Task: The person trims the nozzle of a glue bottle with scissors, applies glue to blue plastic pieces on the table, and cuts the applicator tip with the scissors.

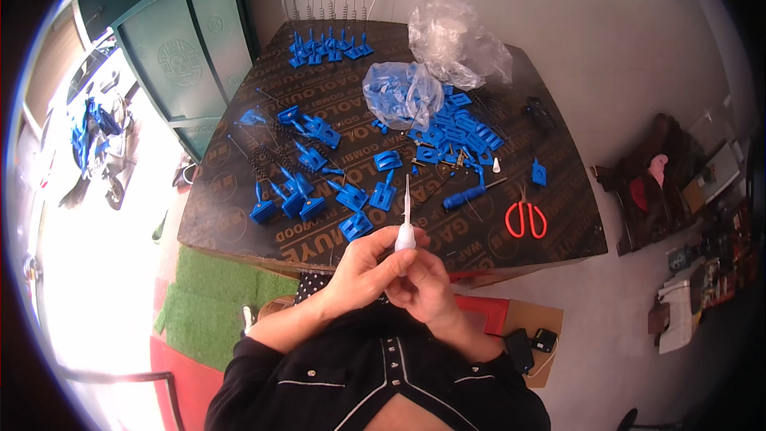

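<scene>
A small white bottle with a long, tapered nozzle (406, 223) points away from me over the table's near edge. My left hand (369, 267) is closed around its body, thumb across the front. My right hand (427, 286) is closed against its lower end, fingers curled; what they cover is hidden. Just beyond the tip lie blue plastic pieces: a bracket with a stem (383, 194) and a small curved block (388, 161). A blue-handled screwdriver (464, 196) and a small white cone-shaped cap (496, 165) rest to the right.
Red-handled scissors (524, 217) lie near the right edge of the dark table (550, 247). Blue parts with springs and rods (299, 191) spread over the left; several assembled ones (323, 49) stand at the back. A plastic bag of blue parts (401, 94) sits mid-table, beside crumpled clear plastic (459, 40).
</scene>
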`<state>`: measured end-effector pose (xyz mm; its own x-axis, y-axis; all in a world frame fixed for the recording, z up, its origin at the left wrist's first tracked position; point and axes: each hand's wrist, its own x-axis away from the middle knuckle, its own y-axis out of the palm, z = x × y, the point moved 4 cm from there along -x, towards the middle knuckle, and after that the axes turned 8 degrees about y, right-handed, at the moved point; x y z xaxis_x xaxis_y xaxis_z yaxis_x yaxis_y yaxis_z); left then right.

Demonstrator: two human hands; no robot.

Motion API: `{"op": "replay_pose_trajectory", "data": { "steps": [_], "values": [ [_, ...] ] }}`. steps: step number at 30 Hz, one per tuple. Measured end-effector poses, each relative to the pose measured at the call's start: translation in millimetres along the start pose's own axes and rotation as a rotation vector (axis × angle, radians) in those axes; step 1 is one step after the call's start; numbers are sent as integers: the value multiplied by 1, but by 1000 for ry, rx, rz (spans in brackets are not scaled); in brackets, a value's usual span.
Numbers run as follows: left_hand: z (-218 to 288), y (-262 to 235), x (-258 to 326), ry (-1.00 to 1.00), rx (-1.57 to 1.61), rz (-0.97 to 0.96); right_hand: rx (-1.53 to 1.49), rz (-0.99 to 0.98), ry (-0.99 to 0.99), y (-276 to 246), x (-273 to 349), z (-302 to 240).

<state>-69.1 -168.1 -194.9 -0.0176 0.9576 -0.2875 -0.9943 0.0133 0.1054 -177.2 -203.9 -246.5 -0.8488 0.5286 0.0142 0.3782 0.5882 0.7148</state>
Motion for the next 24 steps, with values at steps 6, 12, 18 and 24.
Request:
{"op": "replay_pose_trajectory", "data": {
  "steps": [6, 12, 18, 24],
  "values": [
    [-3, 5, 1, -18, 66, 58, 207, 69, -29, 1, 6, -3],
    [4, -5, 1, 302, -605, 89, 682, 348, -95, -6, 23, -36],
    [8, 14, 0, 311, -605, 108, 867, 467, -703, 8, 23, -74],
    [14, 28, 1, 505, -872, 77, 867, 466, -748, 21, 25, -80]
  ]
}}
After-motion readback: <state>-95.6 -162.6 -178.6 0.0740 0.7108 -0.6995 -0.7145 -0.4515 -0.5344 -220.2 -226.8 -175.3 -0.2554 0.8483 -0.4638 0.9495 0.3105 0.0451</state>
